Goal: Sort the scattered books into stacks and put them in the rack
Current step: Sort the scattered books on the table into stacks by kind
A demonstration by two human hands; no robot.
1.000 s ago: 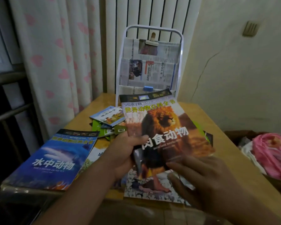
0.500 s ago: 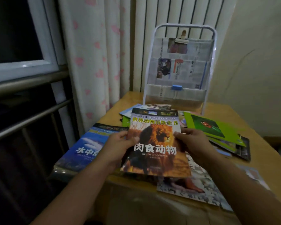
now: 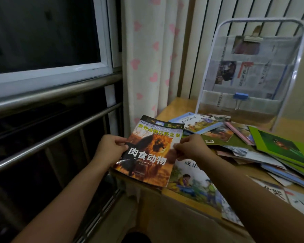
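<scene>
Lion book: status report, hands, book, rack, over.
Left hand and right hand both pinch the lion book by its side edges. Book over table's near-left corner. Rack holds no books; other books scattered before it.

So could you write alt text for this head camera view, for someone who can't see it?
Two hands, left hand and right hand, hold a lion-cover book by its side edges at the left end of a wooden table. More books lie scattered to the right, before a white wire rack lined with newspaper.
</scene>
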